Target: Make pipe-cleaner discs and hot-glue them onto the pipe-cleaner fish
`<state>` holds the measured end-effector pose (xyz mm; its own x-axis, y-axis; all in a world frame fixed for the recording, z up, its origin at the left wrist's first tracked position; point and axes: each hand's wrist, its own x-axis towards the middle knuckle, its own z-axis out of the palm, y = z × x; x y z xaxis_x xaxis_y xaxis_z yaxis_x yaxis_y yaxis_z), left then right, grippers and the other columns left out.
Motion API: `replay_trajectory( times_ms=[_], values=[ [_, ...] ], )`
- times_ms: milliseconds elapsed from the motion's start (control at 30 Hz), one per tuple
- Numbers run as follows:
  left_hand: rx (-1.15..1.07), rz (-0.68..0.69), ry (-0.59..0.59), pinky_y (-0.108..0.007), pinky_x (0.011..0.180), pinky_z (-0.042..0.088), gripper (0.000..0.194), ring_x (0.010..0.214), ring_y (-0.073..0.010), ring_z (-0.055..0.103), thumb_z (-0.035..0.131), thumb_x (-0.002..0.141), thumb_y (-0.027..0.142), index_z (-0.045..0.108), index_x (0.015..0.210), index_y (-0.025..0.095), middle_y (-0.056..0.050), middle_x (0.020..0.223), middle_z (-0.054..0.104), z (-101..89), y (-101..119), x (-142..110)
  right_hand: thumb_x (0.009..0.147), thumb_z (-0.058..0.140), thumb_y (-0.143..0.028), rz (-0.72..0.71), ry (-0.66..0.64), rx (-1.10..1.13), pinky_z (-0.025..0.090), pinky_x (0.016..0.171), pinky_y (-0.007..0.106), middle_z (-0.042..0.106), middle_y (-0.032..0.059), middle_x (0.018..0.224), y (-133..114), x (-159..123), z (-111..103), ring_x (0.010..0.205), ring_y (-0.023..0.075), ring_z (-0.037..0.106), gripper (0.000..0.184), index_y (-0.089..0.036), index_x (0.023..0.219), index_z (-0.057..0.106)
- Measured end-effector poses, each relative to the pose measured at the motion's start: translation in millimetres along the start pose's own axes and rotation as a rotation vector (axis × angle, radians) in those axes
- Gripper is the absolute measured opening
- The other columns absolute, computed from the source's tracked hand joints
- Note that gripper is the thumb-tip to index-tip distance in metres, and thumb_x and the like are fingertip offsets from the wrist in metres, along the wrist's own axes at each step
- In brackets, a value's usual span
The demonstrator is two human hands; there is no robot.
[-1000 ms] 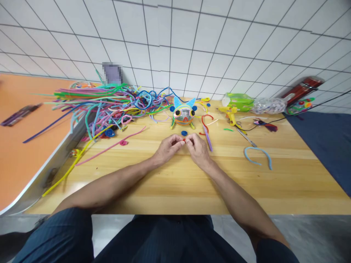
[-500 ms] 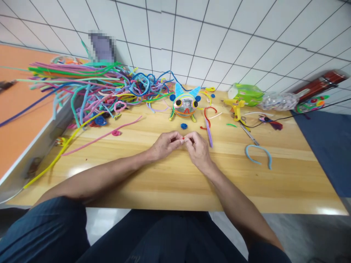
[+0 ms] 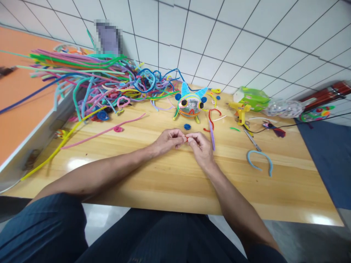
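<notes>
My left hand (image 3: 168,140) and my right hand (image 3: 201,145) meet at the middle of the wooden table (image 3: 175,175), fingers pinched together on a small red pipe cleaner piece (image 3: 185,138). Just beyond them lies a blue coiled disc (image 3: 187,126). Farther back stands a pipe cleaner creature (image 3: 190,105) with blue ears, round eyes and a shiny body. A purple pipe cleaner (image 3: 212,134) lies right of my right hand.
A big heap of coloured pipe cleaners (image 3: 95,86) fills the back left. A long pink strand (image 3: 104,131) and a yellow one (image 3: 55,151) trail forward. A yellow glue gun (image 3: 240,111), scissors (image 3: 251,138), a green packet (image 3: 251,98) and a light blue curved piece (image 3: 260,157) lie right.
The view has tilted and shifted slightly. My hands have stayed together at the table's middle, still pinching the red piece, with their fingertips drawn closer.
</notes>
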<state>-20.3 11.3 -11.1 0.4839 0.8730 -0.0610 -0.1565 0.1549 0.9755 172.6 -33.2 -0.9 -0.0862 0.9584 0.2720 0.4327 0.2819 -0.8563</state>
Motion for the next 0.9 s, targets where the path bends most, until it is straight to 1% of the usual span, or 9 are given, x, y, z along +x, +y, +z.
replay_trajectory(
  times_ms=[167, 267, 400, 533, 633, 800, 900],
  values=[
    [0.004, 0.019, 0.006, -0.025, 0.063, 0.045, 0.030, 0.060, -0.0109, 0.053, 0.082, 0.081, 0.043, 0.067, 0.082, 0.017, 0.003, 0.066, 0.059, 3.9, 2.0, -3.3, 0.104, 0.065, -0.041, 0.061, 0.064, 0.085, 0.059, 0.081, 0.036, 0.079, 0.0035, 0.097, 7.4, -5.5, 7.0, 0.084, 0.0189, 0.073, 0.019, -0.025, 0.110, 0.074],
    [0.004, 0.031, 0.014, -0.025, 0.063, 0.043, 0.031, 0.061, -0.0108, 0.051, 0.081, 0.082, 0.044, 0.065, 0.079, 0.018, 0.003, 0.066, 0.058, 6.0, 0.8, -4.2, 0.104, 0.066, -0.041, 0.071, 0.059, 0.125, 0.060, 0.078, 0.036, 0.079, 0.0029, 0.098, 11.2, -6.8, 7.3, 0.079, 0.0174, 0.073, 0.022, -0.025, 0.115, 0.075],
    [-0.011, 0.073, 0.033, -0.025, 0.063, 0.040, 0.028, 0.063, -0.0105, 0.048, 0.077, 0.084, 0.044, 0.067, 0.079, 0.017, 0.003, 0.068, 0.060, 8.8, -0.6, -5.3, 0.103, 0.067, -0.042, 0.071, 0.062, 0.084, 0.060, 0.077, 0.036, 0.079, 0.0029, 0.095, 9.3, -8.4, 7.9, 0.078, 0.0173, 0.073, 0.022, -0.024, 0.110, 0.078],
    [-0.003, 0.078, 0.082, -0.026, 0.066, 0.041, 0.026, 0.066, -0.0112, 0.048, 0.073, 0.085, 0.042, 0.069, 0.079, 0.017, 0.002, 0.070, 0.060, 10.6, 0.5, -5.2, 0.103, 0.067, -0.042, 0.084, 0.112, 0.069, 0.060, 0.080, 0.037, 0.080, 0.0047, 0.099, 5.0, -11.1, 13.7, 0.082, 0.0187, 0.073, 0.023, -0.025, 0.111, 0.079],
    [0.006, 0.078, 0.075, -0.026, 0.064, 0.041, 0.027, 0.064, -0.0114, 0.047, 0.074, 0.085, 0.044, 0.068, 0.078, 0.018, 0.003, 0.067, 0.058, 11.0, 2.2, -2.6, 0.102, 0.068, -0.043, 0.102, 0.142, 0.089, 0.061, 0.083, 0.039, 0.080, 0.0053, 0.100, 4.9, -11.3, 16.4, 0.086, 0.0198, 0.073, 0.024, -0.025, 0.111, 0.080],
    [0.012, 0.058, 0.082, -0.026, 0.061, 0.040, 0.031, 0.061, -0.0112, 0.046, 0.076, 0.085, 0.047, 0.065, 0.078, 0.019, 0.004, 0.064, 0.055, 11.4, 2.1, 3.0, 0.096, 0.074, -0.046, 0.153, 0.172, 0.182, 0.062, 0.083, 0.037, 0.080, 0.0044, 0.105, 7.1, -6.8, 12.9, 0.087, 0.0189, 0.074, 0.033, -0.027, 0.123, 0.077],
    [0.021, 0.074, 0.042, -0.025, 0.061, 0.041, 0.032, 0.062, -0.0111, 0.047, 0.076, 0.085, 0.048, 0.063, 0.077, 0.020, 0.003, 0.065, 0.055, 12.1, -0.7, 3.7, 0.095, 0.073, -0.045, 0.152, 0.136, 0.186, 0.061, 0.080, 0.036, 0.080, 0.0033, 0.096, 6.9, -3.5, 9.7, 0.083, 0.0187, 0.073, 0.027, -0.025, 0.112, 0.078]
  ],
)
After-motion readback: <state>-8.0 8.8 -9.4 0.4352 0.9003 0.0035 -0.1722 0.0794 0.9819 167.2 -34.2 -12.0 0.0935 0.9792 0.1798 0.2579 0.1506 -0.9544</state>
